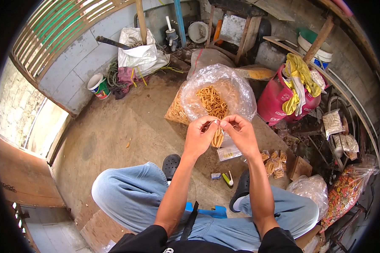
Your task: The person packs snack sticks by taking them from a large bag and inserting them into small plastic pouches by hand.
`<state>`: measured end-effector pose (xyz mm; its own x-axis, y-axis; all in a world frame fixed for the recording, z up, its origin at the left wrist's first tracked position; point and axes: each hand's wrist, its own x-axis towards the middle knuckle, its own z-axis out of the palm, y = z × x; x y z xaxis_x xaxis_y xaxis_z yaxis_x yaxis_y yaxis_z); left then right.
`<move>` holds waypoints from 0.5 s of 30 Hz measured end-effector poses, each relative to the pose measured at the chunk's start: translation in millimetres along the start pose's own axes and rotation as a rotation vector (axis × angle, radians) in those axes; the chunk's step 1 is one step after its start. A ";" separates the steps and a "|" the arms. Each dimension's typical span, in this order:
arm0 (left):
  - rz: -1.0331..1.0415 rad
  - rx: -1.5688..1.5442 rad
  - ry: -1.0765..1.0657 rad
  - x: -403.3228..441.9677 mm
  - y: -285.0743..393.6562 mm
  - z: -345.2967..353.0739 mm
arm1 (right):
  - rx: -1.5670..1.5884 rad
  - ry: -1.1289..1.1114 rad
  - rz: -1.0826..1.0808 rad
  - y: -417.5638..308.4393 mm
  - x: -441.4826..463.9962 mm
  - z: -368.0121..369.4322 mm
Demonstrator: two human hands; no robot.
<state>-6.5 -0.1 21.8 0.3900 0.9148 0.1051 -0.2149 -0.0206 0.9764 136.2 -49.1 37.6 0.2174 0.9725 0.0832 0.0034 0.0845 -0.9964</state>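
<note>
My left hand (199, 134) and my right hand (242, 135) meet in front of me, fingertips pinching the top of a small clear packet of snack sticks (218, 139). The packet hangs upright below my fingers, its lower part filled with brown sticks. Just beyond my hands stands a large open clear plastic bag (242, 90) holding a heap of loose snack sticks (213, 101). Beneath my right hand lies a flat stack of clear plastic bags (231, 152). A green stapler (228, 179) and a small staple box (215, 176) rest on the floor between my shoes.
Several filled snack packets (275, 163) lie to the right, near a wooden block (300, 168). Pink gas cylinders (271, 100) with yellow gloves (297, 80) stand at the back right. A bag of colourful snacks (346, 189) leans at far right. A white sack (141, 59) sits back left.
</note>
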 end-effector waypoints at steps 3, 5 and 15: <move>0.003 0.032 0.010 0.0 -4.8 -0.1 | -0.046 -0.005 -0.034 3.3 1.1 -0.8; -0.007 0.006 -0.006 0.8 -8.0 0.8 | -0.036 -0.005 -0.033 6.3 2.3 -2.8; -0.077 -0.023 -0.020 1.1 -9.1 1.0 | -0.289 0.031 -0.067 9.7 1.9 -5.5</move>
<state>-3.3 0.7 13.3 0.4241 0.9050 0.0335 -0.2036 0.0593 0.9772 142.0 -47.7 28.0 0.2375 0.9593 0.1531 0.2955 0.0788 -0.9521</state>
